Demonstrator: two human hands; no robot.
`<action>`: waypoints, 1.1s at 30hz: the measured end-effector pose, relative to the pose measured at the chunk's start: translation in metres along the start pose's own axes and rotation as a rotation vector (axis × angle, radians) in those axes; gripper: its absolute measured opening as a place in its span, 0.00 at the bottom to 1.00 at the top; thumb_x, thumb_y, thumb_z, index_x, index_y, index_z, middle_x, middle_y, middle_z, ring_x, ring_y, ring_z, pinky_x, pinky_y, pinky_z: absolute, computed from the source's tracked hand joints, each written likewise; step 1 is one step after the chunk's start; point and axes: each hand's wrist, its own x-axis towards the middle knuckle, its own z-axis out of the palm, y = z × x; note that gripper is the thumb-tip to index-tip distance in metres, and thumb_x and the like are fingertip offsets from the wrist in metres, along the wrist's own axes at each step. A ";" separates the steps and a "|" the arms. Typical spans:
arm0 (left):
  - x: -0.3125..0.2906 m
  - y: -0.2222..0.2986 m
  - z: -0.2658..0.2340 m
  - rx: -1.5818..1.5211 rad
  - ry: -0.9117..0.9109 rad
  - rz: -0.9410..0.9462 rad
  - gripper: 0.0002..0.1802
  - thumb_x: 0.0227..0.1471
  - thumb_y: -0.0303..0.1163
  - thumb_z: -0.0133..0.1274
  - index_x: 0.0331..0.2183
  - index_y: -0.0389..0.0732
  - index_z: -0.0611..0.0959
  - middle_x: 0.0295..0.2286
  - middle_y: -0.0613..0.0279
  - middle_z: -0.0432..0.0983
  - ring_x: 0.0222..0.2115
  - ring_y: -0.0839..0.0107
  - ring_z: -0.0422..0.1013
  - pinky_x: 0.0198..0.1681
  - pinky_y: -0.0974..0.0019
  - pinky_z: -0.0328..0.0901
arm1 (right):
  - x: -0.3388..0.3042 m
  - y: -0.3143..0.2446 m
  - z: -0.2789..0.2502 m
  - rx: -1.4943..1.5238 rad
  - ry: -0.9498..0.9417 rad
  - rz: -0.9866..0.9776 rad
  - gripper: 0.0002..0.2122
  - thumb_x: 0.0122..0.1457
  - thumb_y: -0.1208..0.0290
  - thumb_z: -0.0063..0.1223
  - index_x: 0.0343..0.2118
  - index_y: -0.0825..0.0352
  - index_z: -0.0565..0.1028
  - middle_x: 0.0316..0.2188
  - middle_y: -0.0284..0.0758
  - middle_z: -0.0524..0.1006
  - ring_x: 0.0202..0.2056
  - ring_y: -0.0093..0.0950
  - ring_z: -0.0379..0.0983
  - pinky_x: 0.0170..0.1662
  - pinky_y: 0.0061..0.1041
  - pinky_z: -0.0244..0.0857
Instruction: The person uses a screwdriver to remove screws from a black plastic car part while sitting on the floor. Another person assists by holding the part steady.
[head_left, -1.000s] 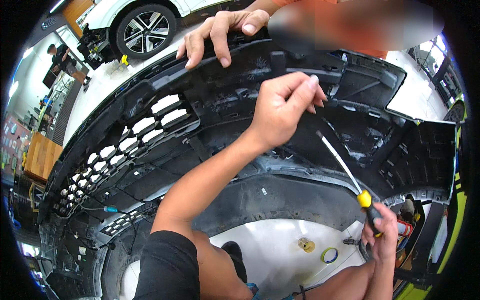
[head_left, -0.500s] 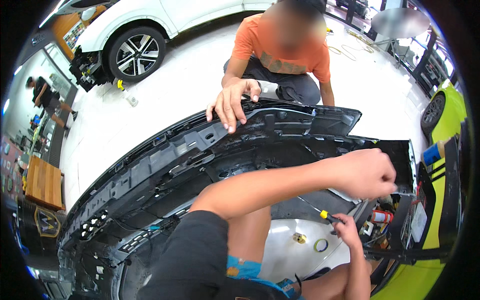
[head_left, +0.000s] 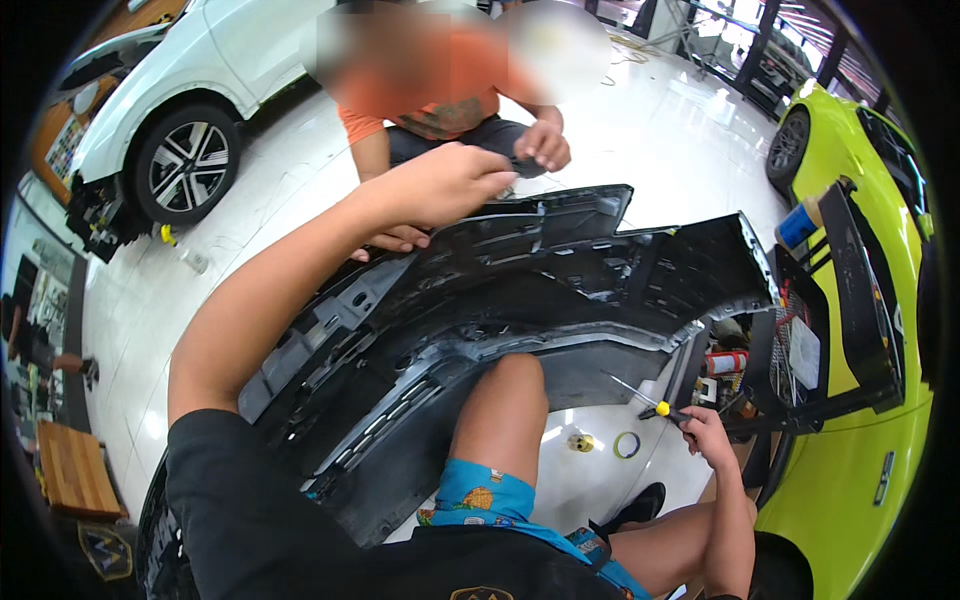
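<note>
A large black car bumper (head_left: 560,265) lies across in front of me, its ribbed inner side showing. My left hand (head_left: 450,185) hovers over its far edge, fingers bent and drawn together; whatever they may hold is hidden. Low at the right, my right hand (head_left: 705,437) is closed round the black and yellow handle of a screwdriver (head_left: 662,409), its thin shaft slanting up to the left. Across from me crouches a person in an orange shirt (head_left: 465,75). One of that person's hands (head_left: 400,238) rests at the bumper's far edge; the other (head_left: 545,147) is raised close to my left hand.
A roll of tape (head_left: 627,445) and a small yellow roll (head_left: 580,442) lie on the floor by my knee. At right stands a black cart (head_left: 850,300) holding cans and tools, beside a lime-green car (head_left: 850,470). A white car (head_left: 225,60) is parked far left.
My left hand has swung from the bumper's right end leftward to its far edge. The other person's raised hand has come up near it. My right hand still holds the screwdriver.
</note>
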 end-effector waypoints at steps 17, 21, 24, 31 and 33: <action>0.008 -0.038 0.001 0.089 -0.357 -0.329 0.58 0.58 0.77 0.24 0.45 0.27 0.84 0.44 0.33 0.79 0.48 0.43 0.75 0.55 0.52 0.66 | -0.027 0.012 0.004 -0.072 0.166 0.116 0.07 0.54 0.73 0.51 0.33 0.70 0.77 0.14 0.26 0.67 0.13 0.17 0.61 0.15 0.20 0.57; -0.026 -0.060 -0.010 -0.089 -0.342 -0.397 0.56 0.59 0.76 0.25 0.45 0.30 0.84 0.40 0.42 0.81 0.44 0.51 0.75 0.52 0.56 0.66 | -0.032 0.013 0.001 -0.070 0.183 0.125 0.07 0.53 0.73 0.51 0.32 0.70 0.77 0.14 0.27 0.67 0.13 0.17 0.61 0.14 0.20 0.57; -0.044 -0.075 -0.012 -0.251 -0.297 -0.397 0.55 0.60 0.76 0.26 0.50 0.31 0.82 0.42 0.49 0.81 0.42 0.61 0.74 0.49 0.61 0.67 | -0.030 0.015 0.000 -0.084 0.178 0.128 0.07 0.54 0.73 0.50 0.32 0.70 0.77 0.14 0.27 0.67 0.13 0.17 0.61 0.14 0.20 0.57; -0.088 -0.096 0.002 -0.589 -0.196 -0.417 0.49 0.64 0.70 0.26 0.57 0.35 0.77 0.49 0.51 0.78 0.49 0.65 0.72 0.57 0.64 0.63 | -0.028 0.009 0.012 -0.041 0.196 0.115 0.07 0.54 0.74 0.50 0.32 0.71 0.78 0.14 0.25 0.67 0.12 0.16 0.60 0.14 0.19 0.55; -0.094 -0.106 0.009 -0.632 -0.161 -0.326 0.44 0.66 0.66 0.28 0.58 0.37 0.76 0.50 0.54 0.78 0.51 0.67 0.71 0.59 0.65 0.61 | -0.028 0.010 0.014 -0.046 0.186 0.115 0.07 0.54 0.74 0.50 0.32 0.70 0.77 0.14 0.25 0.67 0.12 0.16 0.60 0.14 0.20 0.55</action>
